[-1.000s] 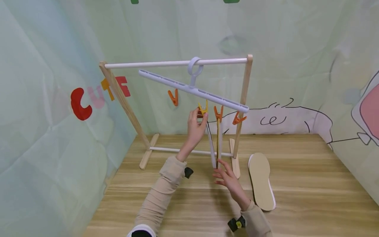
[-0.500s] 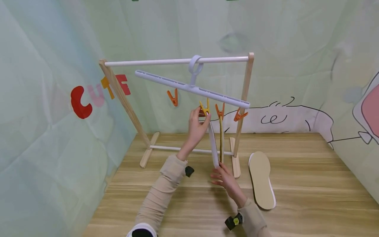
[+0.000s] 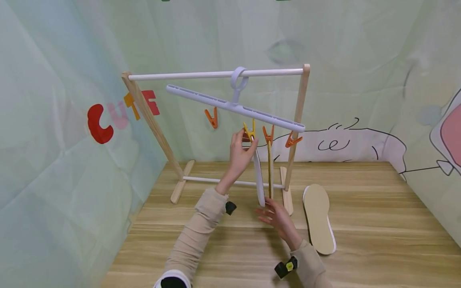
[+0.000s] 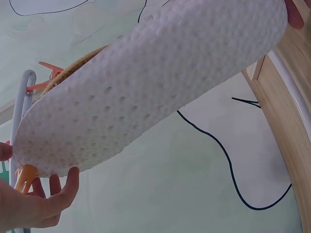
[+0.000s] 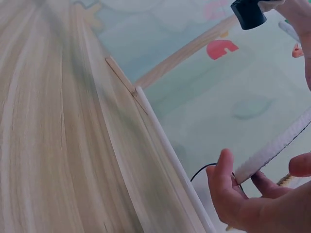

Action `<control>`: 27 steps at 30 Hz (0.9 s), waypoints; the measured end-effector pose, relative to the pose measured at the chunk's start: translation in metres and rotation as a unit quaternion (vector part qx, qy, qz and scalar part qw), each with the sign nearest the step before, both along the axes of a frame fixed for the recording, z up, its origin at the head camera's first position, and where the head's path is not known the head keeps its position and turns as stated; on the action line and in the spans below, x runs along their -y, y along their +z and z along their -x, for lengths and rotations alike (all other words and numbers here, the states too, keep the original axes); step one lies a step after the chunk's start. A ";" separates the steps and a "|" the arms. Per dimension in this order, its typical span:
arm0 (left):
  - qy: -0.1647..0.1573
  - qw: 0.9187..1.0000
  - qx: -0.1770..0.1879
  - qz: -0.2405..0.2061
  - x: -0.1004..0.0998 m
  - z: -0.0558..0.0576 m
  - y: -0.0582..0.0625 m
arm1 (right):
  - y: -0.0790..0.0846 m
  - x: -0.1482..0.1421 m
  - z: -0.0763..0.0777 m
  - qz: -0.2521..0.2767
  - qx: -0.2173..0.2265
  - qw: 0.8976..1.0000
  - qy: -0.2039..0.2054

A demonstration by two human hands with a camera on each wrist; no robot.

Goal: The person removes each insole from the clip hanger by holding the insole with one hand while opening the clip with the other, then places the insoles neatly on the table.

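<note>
A white-soled insole hangs upright under a yellow clothespin on the white hanger. My left hand pinches its top edge beside the clothespin; in the left wrist view, the thumb and fingers of my left hand lie at that end of the dimpled white sole. My right hand is at the insole's lower end, fingers spread and relaxed, fingertips right at its edge. Just right of it, a second insole, seen edge-on with a tan fuzzy side, hangs from an orange clothespin.
Two more orange clothespins, one left and one right, hang from the hanger. The hanger hangs slanted on the white rod of a wooden rack. Another tan insole lies on the wooden table at the right.
The held insole has turned, showing more of its white sole. My left hand has shifted slightly right with the clothespin. My right fingers have moved along the insole's lower end and loosened.
</note>
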State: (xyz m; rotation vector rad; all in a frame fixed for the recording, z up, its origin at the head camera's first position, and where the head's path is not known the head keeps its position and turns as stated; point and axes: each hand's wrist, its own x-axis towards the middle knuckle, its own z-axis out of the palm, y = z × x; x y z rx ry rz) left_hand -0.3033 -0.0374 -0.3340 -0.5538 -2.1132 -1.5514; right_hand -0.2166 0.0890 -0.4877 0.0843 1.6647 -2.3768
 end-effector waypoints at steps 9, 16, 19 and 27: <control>0.009 0.999 -0.032 0.014 -0.001 0.003 0.002 | -0.006 -0.001 0.000 -0.044 -0.008 0.998 -0.040; 0.035 0.997 -0.067 0.029 -0.003 0.007 0.004 | -0.008 -0.006 -0.001 -0.042 -0.009 0.999 -0.024; 0.048 0.996 -0.071 0.033 -0.004 0.008 0.005 | -0.008 -0.009 -0.002 -0.024 -0.012 1.000 -0.011; 0.070 0.994 -0.070 0.035 -0.009 0.006 0.011 | -0.007 -0.012 -0.002 0.002 -0.016 1.000 0.021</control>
